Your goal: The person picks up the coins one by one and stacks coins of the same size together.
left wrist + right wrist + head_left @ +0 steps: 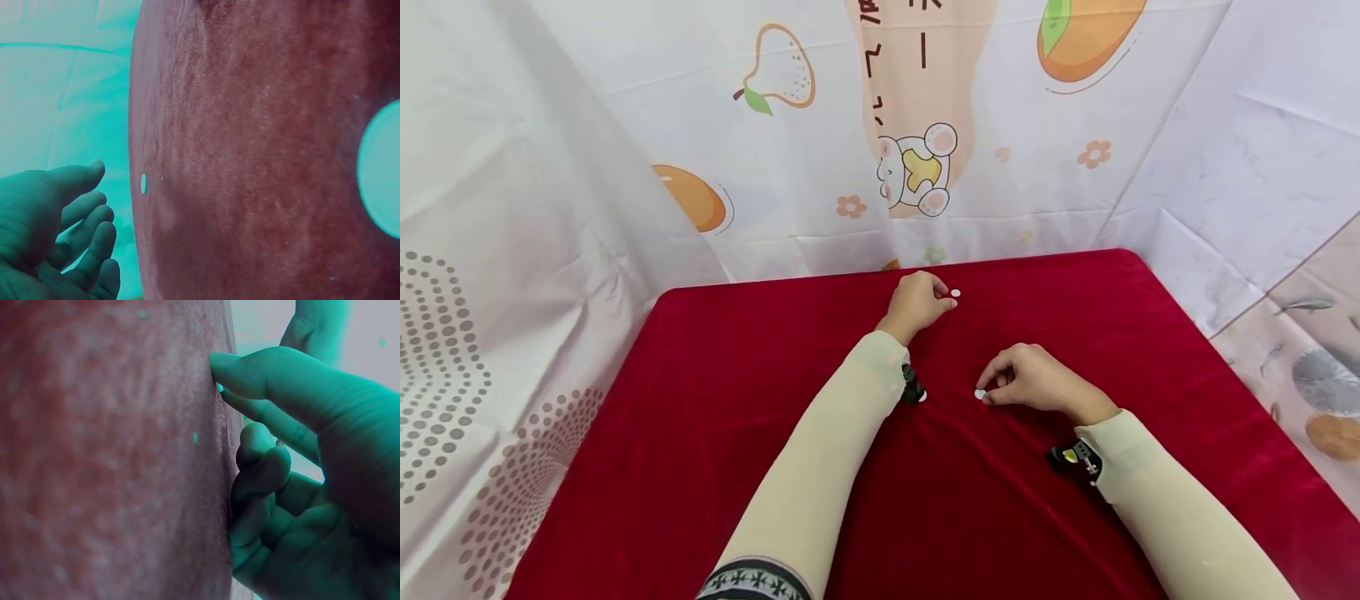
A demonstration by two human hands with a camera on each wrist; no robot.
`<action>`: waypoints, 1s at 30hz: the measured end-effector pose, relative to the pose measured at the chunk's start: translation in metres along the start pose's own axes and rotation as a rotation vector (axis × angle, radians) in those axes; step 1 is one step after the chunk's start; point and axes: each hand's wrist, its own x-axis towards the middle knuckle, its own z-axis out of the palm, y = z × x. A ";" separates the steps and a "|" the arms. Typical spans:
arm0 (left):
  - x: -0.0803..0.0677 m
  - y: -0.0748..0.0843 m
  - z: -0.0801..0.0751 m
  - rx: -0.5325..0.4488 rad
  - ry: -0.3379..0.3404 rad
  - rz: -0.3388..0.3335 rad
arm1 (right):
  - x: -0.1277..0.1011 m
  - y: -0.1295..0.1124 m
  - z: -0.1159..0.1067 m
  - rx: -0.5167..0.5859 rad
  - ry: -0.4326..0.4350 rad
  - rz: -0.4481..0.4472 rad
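Observation:
On the red velvet table [737, 433], my left hand [946, 298] is stretched to the far middle. Its fingers are loosely curled and hold nothing, with the tips just short of a small white disc [956, 292]. The left wrist view shows the same empty left hand [94, 231] and that small white disc [144, 183] lying apart on the cloth. My right hand [987, 392] is nearer me and pinches another white disc [979, 393] against the cloth. In the right wrist view a sliver of this pinched disc [220, 387] shows under one fingertip [215, 362]. A third disc [922, 397] lies by my left wrist.
Patterned white sheets [587, 167] hang close behind and on both sides of the table. The table's far edge [895, 271] runs just beyond my left hand. A large pale disc [381, 169] fills the right edge of the left wrist view.

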 end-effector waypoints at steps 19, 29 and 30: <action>0.024 0.001 0.019 0.027 -0.043 -0.065 | 0.000 -0.001 0.000 0.007 -0.007 0.009; 0.030 -0.001 0.036 0.062 -0.056 -0.087 | -0.001 -0.003 -0.001 0.024 -0.005 0.020; 0.030 -0.001 0.038 0.062 -0.049 -0.098 | -0.001 -0.003 -0.001 0.024 -0.007 0.019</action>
